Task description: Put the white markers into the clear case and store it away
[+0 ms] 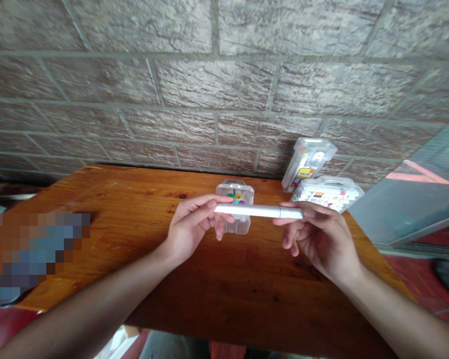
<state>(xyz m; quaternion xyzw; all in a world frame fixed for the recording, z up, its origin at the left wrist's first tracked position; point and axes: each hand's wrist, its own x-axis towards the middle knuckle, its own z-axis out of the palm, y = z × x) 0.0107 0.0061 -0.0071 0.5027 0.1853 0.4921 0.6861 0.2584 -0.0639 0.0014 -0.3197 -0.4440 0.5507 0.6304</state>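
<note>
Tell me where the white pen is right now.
The white pen is near the middle of the head view, held nearly level between the left grip and right grip, above the wooden table, partly hiding the small clear case.

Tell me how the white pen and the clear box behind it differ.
The pen is white and opaque; the box is see-through, showing coloured round ends. The pen is long and slim; the box is broader. The left hand and right hand hold the pen up; the box rests on the table. Both are partly covered: the pen by fingers, the box by the pen.
</note>
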